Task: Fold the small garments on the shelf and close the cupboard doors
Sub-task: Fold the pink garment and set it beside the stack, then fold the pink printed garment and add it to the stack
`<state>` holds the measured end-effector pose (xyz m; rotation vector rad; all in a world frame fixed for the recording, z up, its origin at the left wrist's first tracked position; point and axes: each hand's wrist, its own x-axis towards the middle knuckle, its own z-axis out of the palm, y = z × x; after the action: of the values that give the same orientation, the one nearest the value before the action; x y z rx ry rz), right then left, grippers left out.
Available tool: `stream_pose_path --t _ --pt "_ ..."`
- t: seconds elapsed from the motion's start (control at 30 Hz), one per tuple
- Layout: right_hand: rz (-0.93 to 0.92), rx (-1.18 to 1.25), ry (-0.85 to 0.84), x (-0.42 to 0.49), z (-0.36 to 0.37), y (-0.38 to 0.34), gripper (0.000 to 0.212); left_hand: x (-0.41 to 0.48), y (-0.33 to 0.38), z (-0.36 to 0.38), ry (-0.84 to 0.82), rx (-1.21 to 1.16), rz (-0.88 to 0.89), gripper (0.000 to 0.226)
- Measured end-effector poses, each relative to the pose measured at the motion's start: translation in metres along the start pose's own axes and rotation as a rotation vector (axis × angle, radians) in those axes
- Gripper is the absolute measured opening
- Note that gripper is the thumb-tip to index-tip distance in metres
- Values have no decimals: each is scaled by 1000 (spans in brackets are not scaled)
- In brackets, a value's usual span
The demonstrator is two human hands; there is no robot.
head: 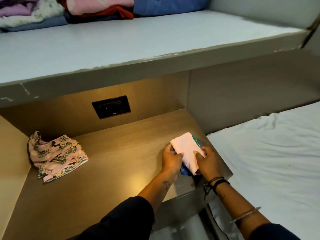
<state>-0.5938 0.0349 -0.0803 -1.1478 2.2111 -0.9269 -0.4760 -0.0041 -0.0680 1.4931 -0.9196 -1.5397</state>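
Hands meet on the wooden shelf (110, 153): our left hand (171, 160) and right hand (208, 161) both pinch a folded pale pink garment (186, 149), which lies flat on the shelf between them over something blue and green. Well off to the left hand's side sits a crumpled cartoon-print garment (57, 155), unfolded.

A single head-worn wide-angle view looks forward and steeply down from close above the warm-lit wooden shelf (110, 153). It faces the recess's back wall, where a black rectangular socket plate (111, 106) sits. The pale grey upper shelf (121, 42) fills the top, a white-sheeted bed (273, 153) the right edge.
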Motion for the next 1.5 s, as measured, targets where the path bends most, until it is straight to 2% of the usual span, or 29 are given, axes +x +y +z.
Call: stream_pose_path --t 0.13,0.23,0.33,0.4,0.47,0.53,0.6,0.63,0.67,0.73,0.8,0.9,1.1,1.2,1.27,1.33,1.4,1.5 --pt "-102 9 104 -5 3 -2 31 6 4 4 11 43 181 44" --pt "-163 47 173 -4 0 -2 32 13 8 10 -15 51 219 42" --pt "-167 -12 156 4 0 1 34 21 9 17 -21 149 205 45" --pt "-163 -108 132 6 0 2 35 20 10 19 20 296 225 49" --pt "-224 -287 140 6 -2 2 40 16 9 17 134 577 323 61" --pt "-352 -512 140 6 -5 1 65 13 9 13 198 854 518 71" --pt "-456 -634 41 9 -10 -1 93 15 10 12 39 1083 731 71" --pt "-507 -684 -22 12 -11 0 96 19 9 12 -77 1201 803 69" --pt "-539 -733 -86 15 -10 5 91 25 8 11 -174 1299 829 64" --pt "-518 -725 -187 19 -8 20 76 35 6 7 -306 1381 760 55" --pt "-479 -597 -207 23 -6 32 82 43 4 3 -374 1353 696 52" --pt "-475 -549 -223 27 -4 39 97 48 -1 -3 -399 1328 714 52" --pt "-461 -565 -220 25 -6 36 99 47 -4 -3 -402 1321 694 54" --pt "-441 -581 -216 28 -10 34 99 41 -1 -12 -341 1138 677 56" --pt "-418 -583 -201 30 -21 30 94 37 4 -17 -268 994 664 53" --pt "-471 -633 -178 21 -18 10 83 33 8 -47 -175 879 639 50" --pt "-490 -603 -52 13 -26 -3 72 29 13 -62 -161 859 632 46" --pt "-651 -491 125 -14 -4 -49 54 24 20 -124 -76 881 614 47"
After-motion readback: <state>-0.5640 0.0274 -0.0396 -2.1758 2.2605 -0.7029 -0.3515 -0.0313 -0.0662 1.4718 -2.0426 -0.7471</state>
